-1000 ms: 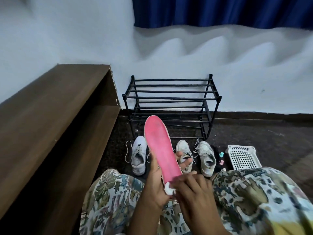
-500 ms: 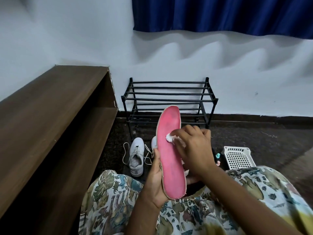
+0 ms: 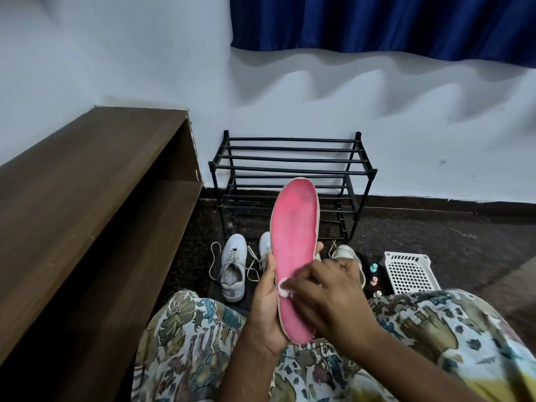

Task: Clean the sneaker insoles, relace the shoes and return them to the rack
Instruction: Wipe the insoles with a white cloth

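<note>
One long brown wooden shelf unit (image 3: 87,198) runs along the left side of the frame, open at the front and reaching back to the white wall. Just right of its far end, at mid-frame, one black rack (image 3: 290,158) of slatted tiers stands against the wall. On the dark floor in front of it I count three white sneakers. The first sneaker (image 3: 233,265) lies in full view, its laces loose and trailing. The second sneaker (image 3: 265,245) shows only its toe beside the insole's left edge. The third sneaker (image 3: 345,252) peeks out behind the right hand.

One pink insole (image 3: 294,242) is held up at centre frame above the lap, its toe end up and overlapping the rack, its heel end down. The left hand (image 3: 266,306) grips it from the left, with the thumb along the near edge, the fingers wrapped behind and one fingertip showing past the right edge. The right hand (image 3: 327,294) reaches in from the lower right. Its fingers pinch one small white wad (image 3: 283,287) and press it to the pink face near the left edge.

A leaf-patterned garment (image 3: 188,329) covers both knees across the bottom of the frame. Right of the hands, three small bottles (image 3: 373,268) stand in a short column on the floor, just beside one white perforated basket (image 3: 409,272). One dark blue curtain (image 3: 377,21) hangs across the upper right.
</note>
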A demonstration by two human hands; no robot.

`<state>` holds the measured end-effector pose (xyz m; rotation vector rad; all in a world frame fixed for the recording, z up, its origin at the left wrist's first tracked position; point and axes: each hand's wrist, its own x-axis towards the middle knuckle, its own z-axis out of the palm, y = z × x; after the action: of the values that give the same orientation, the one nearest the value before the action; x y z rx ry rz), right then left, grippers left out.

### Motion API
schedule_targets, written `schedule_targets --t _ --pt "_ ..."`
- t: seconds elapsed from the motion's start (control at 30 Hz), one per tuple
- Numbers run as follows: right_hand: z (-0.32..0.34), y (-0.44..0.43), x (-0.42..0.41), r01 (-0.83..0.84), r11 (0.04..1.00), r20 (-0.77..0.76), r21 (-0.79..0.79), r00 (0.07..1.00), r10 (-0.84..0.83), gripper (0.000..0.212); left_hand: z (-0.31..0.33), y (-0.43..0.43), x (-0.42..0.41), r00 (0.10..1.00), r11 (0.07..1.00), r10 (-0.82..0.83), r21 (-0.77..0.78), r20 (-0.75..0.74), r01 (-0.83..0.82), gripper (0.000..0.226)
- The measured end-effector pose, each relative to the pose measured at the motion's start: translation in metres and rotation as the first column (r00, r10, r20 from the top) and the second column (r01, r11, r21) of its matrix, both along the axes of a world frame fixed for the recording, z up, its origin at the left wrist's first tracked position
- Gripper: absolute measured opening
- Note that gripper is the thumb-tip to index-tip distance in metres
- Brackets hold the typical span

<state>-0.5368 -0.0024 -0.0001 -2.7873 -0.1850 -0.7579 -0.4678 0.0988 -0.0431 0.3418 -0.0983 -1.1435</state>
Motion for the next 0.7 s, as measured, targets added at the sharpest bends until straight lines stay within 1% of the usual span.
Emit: schedule_targets --t 0.07,0.1,0.2,0.27,0.33,0.43,0.6,0.7 --pt "0.011 -0.002 0.018 0.059 0.998 0.026 -0.016 0.998 -0.059 0.020 0.003 -0.001 -0.004 0.996 0.997 0.072 -0.019 -0.048 -0.073 0.068" --pt "0.016 -0.003 0.027 0.085 0.996 0.041 -0.017 0.996 -0.085 0.022 0.004 -0.002 -0.005 0.994 0.994 0.107 -0.010 -0.026 -0.107 0.062" --pt "0.030 -0.009 0.050 0.154 0.988 0.083 -0.016 0.985 -0.153 0.024 0.008 -0.003 -0.004 0.980 0.989 0.127 0.059 0.154 -0.137 0.055" --pt "0.037 -0.015 0.062 0.223 0.975 0.095 -0.016 0.971 -0.220 0.023 0.009 -0.002 -0.002 0.964 0.991 0.099 0.059 0.245 -0.117 0.063" --pt "0.043 -0.023 0.073 0.288 0.958 0.092 0.004 0.954 -0.287 0.019 0.008 0.000 -0.002 0.951 0.995 0.069 0.050 0.303 -0.088 0.069" --pt "0.050 -0.039 0.084 0.357 0.933 0.067 0.047 0.931 -0.360 0.020 0.006 0.003 -0.001 0.945 0.995 0.061 0.052 0.321 -0.082 0.073" --pt "0.054 -0.053 0.090 0.399 0.911 -0.004 0.104 0.916 -0.400 0.023 0.007 0.006 0.000 0.933 0.994 0.038 0.086 0.358 -0.073 0.078" --pt "0.049 -0.049 0.082 0.423 0.896 -0.066 0.139 0.906 -0.417 0.018 0.007 0.004 0.000 0.938 0.993 0.021 0.099 0.345 -0.058 0.072"
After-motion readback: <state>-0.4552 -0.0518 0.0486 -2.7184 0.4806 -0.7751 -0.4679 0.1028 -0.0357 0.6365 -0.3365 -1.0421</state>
